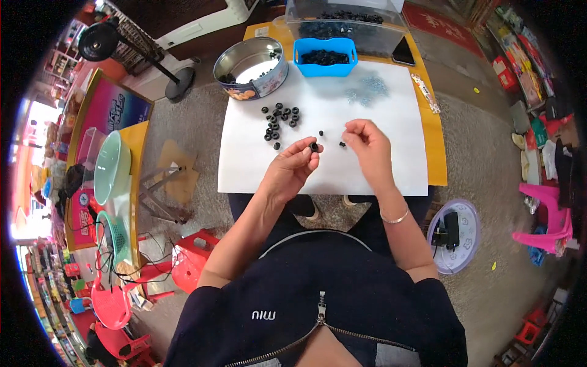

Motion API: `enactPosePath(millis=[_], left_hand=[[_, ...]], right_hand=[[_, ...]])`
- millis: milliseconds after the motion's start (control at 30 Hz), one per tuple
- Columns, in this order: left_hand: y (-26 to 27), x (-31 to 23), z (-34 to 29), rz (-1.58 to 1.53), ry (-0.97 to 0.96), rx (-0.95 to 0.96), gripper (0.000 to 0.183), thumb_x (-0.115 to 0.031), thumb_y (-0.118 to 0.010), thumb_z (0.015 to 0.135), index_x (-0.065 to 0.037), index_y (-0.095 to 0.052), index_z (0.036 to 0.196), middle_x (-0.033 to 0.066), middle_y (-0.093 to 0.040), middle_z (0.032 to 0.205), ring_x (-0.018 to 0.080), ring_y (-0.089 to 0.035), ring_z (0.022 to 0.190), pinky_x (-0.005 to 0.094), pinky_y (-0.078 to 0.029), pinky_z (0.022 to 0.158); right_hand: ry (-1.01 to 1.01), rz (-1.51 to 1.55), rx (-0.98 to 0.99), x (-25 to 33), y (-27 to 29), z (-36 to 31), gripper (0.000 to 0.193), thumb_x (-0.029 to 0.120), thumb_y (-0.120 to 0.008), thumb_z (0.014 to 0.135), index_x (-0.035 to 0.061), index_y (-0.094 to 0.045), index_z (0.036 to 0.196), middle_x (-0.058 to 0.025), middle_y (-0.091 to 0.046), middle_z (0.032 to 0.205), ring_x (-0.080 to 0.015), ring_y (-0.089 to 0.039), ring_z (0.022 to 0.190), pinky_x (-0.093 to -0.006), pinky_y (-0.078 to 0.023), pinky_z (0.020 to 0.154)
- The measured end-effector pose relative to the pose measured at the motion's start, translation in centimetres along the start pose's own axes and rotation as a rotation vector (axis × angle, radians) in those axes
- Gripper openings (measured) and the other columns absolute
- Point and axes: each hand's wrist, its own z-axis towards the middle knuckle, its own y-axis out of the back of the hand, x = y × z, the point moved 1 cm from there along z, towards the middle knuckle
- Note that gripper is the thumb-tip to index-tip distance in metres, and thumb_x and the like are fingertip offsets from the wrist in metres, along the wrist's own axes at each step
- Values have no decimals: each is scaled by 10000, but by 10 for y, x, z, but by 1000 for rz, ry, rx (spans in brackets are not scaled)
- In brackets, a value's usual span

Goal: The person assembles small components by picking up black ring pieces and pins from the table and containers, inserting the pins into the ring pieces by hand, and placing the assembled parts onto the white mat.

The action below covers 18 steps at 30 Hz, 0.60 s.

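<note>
My left hand (295,164) pinches a small black ring-shaped part (314,147) between thumb and fingers, its round hole facing up. To its right, my right hand (370,147) is raised over the white sheet (257,174) with thumb and fingertips pressed together; whatever they hold is too small to make out. A tiny black piece (342,144) shows just under those fingertips. Another small black piece (321,133) lies between the two hands. Left of them, several black ring-shaped parts (274,126) sit in a loose cluster.
Behind the cluster stands a round tin (261,87) with black parts inside. Beside it are a blue basket (326,70) of small black pieces and a scatter of small clear bits (370,90). A clear bin (385,40), a phone (403,52) and a patterned strip (425,93) edge the yellow table (437,165).
</note>
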Motion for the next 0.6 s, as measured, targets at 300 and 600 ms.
enactPosePath(millis=[300,600], left_hand=[[7,19,-18,46,-10,70,199,-55,-585,882,-7,-578,1075,70,-625,937,158,-632,809,267,-537,763],[28,39,-36,62,65,95,209,-80,-594,884,0,-574,1076,64,-616,948,157,-616,785,260,-515,749]], right_hand=[[329,-230,153,23,-27,-47,67,-9,-635,797,-6,-608,858,-70,-592,832,-137,-574,722,-259,-471,648],[220,-295,258,7,-24,-72,74,38,-617,812,0,-592,871,-60,-572,845,-136,-551,757,-266,-463,668]])
